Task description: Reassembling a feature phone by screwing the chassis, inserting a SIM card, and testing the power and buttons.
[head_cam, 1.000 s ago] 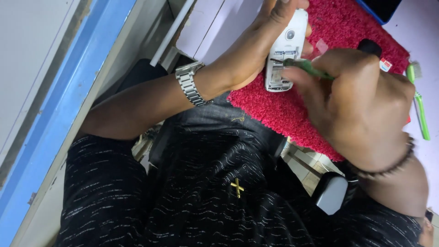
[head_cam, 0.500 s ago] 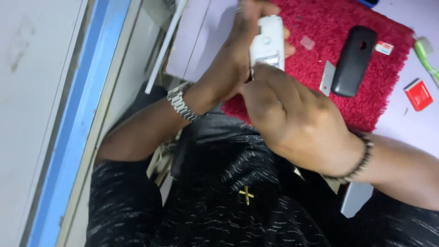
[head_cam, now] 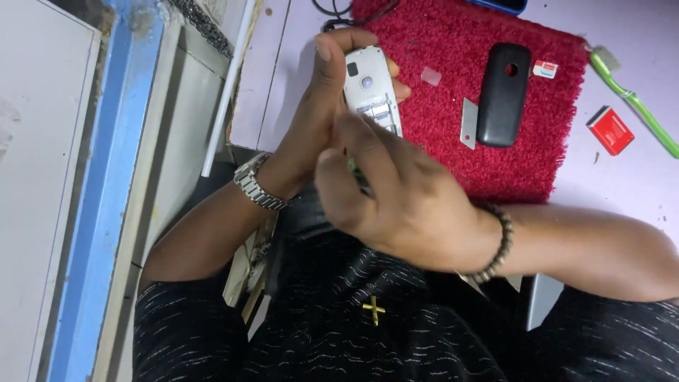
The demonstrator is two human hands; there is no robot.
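The left hand [head_cam: 322, 120] held an opened white phone [head_cam: 371, 88], back side up, its grip closed around the casing above the near edge of the desk [head_cam: 636, 177]. The right hand [head_cam: 403, 205] was curled closed against the phone's lower end, around a thin dark tool that was mostly hidden. The desk surface was pale lilac. On it lay a red shaggy mat [head_cam: 460, 42] carrying a black back cover [head_cam: 503, 94], a small metal plate [head_cam: 468, 124] and a clear chip [head_cam: 431, 76]. A green toothbrush [head_cam: 633, 99] and a small red box [head_cam: 610, 130] lay on the bare desk beside the mat. A blue-edged grey panel [head_cam: 92, 212] stood to the left.
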